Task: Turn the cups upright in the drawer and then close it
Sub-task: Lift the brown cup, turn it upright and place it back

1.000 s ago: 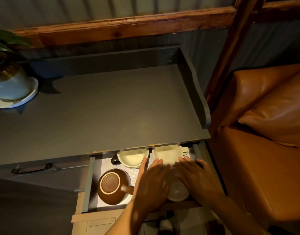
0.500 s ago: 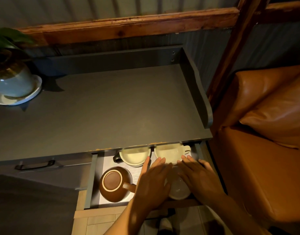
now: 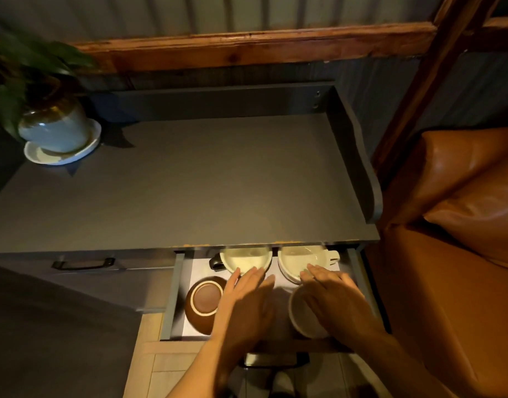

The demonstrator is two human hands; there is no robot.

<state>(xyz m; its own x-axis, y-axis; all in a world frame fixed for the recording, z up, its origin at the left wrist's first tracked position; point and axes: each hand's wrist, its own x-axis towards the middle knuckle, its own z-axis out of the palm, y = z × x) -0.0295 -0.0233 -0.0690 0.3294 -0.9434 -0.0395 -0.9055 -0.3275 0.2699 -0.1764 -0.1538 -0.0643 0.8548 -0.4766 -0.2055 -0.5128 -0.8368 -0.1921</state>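
The open drawer (image 3: 172, 291) holds several cups. Two cream cups stand upright at the back, one on the left (image 3: 244, 259) with a dark handle and one on the right (image 3: 298, 258). A brown cup (image 3: 204, 303) sits upside down at the front left. At the front right a white cup (image 3: 300, 317) is tipped on its side with its rim facing left, and my right hand (image 3: 333, 300) lies over it and grips it. My left hand (image 3: 247, 305) hovers flat over the drawer's middle, fingers extended, holding nothing; it hides the brown cup's handle.
A dark counter top (image 3: 189, 182) overhangs the drawer's back. A potted plant on a saucer (image 3: 53, 127) stands at its far left. A brown leather sofa (image 3: 448, 254) is close on the right. A shut drawer with a black handle (image 3: 83, 264) lies to the left.
My hands have drawn apart. The white cup, earlier bottom up under both hands, now lies tilted on its side under my right hand alone. My left hand has come off it.
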